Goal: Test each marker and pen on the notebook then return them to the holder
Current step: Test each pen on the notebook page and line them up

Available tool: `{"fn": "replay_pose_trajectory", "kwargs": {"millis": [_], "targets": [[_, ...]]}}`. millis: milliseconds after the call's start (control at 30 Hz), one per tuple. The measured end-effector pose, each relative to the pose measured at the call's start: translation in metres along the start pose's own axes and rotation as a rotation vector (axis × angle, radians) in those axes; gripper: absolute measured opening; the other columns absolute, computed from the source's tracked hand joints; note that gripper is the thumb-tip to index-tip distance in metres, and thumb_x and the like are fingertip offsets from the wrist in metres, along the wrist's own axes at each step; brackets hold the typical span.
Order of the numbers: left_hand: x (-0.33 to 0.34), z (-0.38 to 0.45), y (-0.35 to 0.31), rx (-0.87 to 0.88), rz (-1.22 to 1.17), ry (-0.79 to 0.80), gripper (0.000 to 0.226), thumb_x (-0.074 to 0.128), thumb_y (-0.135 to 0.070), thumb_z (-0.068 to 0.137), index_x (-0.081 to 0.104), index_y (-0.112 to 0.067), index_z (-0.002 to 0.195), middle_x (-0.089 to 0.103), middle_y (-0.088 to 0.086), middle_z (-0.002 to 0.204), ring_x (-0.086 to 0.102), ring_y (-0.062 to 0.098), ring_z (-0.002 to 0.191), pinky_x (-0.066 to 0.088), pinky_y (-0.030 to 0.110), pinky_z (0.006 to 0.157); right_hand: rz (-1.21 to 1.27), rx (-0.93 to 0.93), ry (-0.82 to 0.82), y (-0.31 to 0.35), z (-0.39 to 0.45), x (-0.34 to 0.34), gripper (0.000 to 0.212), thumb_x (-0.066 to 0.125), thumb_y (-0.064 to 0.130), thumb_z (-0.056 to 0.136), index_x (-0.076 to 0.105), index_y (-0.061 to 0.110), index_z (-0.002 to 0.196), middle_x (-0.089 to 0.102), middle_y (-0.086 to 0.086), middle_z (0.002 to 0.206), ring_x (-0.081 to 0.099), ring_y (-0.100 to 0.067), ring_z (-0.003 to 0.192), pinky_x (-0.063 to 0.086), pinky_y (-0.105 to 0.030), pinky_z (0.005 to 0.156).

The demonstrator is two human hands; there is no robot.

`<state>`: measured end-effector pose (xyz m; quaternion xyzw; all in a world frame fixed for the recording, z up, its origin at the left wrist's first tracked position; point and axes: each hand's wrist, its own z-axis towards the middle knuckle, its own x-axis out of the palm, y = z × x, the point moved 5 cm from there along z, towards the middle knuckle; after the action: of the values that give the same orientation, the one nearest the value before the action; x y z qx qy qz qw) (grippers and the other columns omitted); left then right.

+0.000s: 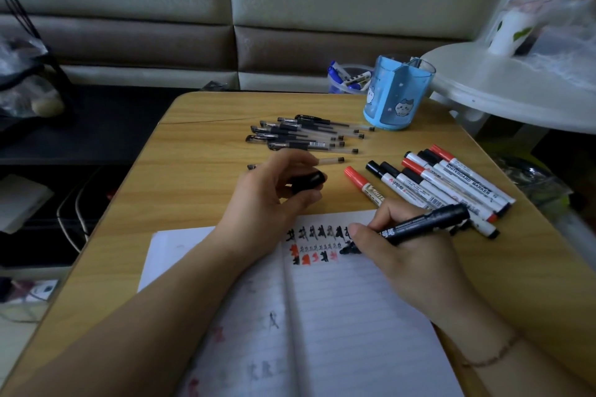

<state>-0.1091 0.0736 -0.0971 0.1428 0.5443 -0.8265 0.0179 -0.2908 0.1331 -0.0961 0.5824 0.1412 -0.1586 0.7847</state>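
1. Step in hand: testing. My right hand [409, 255] has its grip clamped on a black marker [422, 225], tip on the notebook [338, 316] at the third row of marks.
2. My left hand [274, 193] has its grip pinched round the cap [308, 181], above the table [200, 126].
3. Next, I judge: finish the mark, recap, drop it in the blue holder [392, 100], far right; pens [303, 135] and whiteboard markers [451, 184] lie loose between.
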Motion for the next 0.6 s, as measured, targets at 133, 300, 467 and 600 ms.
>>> {"fn": "replay_pose_trajectory", "kwargs": {"millis": [133, 300, 467, 600], "targets": [[0.0001, 0.0002, 0.0002, 0.007, 0.027, 0.018, 0.037, 0.077, -0.004, 0.080, 0.060, -0.023, 0.108, 0.073, -0.002, 0.105, 0.069, 0.008, 0.103, 0.057, 0.033, 0.090, -0.052, -0.019, 0.002, 0.0020, 0.0007, 0.0005, 0.029, 0.075, 0.014, 0.081, 0.054, 0.007, 0.062, 0.052, -0.007, 0.054, 0.043, -0.005, 0.043, 0.031, -0.014, 0.041], [0.0009, 0.0003, 0.0009, 0.011, 0.027, 0.028, 0.037, 0.077, -0.003, 0.079, 0.062, -0.022, 0.107, 0.073, -0.002, 0.106, 0.068, 0.008, 0.104, 0.056, 0.034, 0.091, -0.032, -0.025, -0.006, 0.0026, 0.0000, 0.0003, 0.030, 0.074, 0.009, 0.081, 0.053, 0.005, 0.060, 0.048, -0.005, 0.049, 0.040, -0.006, 0.041, 0.030, -0.016, 0.040], [0.0000, 0.0004, -0.0004, 0.028, 0.070, 0.023, 0.033, 0.076, -0.004, 0.082, 0.063, -0.023, 0.106, 0.072, -0.005, 0.105, 0.067, 0.007, 0.104, 0.056, 0.033, 0.091, -0.024, -0.023, -0.008, 0.0023, 0.0004, -0.0005, 0.030, 0.073, 0.008, 0.082, 0.052, 0.004, 0.060, 0.048, -0.009, 0.050, 0.039, -0.006, 0.040, 0.029, -0.016, 0.039], [-0.0011, 0.0003, -0.0064, 0.072, 0.134, 0.015, 0.032, 0.074, -0.007, 0.084, 0.063, -0.029, 0.104, 0.069, -0.015, 0.102, 0.065, 0.003, 0.101, 0.055, 0.027, 0.089, -0.025, -0.016, 0.002, 0.0026, 0.0008, 0.0007, 0.030, 0.074, 0.010, 0.082, 0.053, 0.005, 0.060, 0.048, -0.008, 0.051, 0.039, -0.006, 0.041, 0.031, -0.016, 0.040]]}}
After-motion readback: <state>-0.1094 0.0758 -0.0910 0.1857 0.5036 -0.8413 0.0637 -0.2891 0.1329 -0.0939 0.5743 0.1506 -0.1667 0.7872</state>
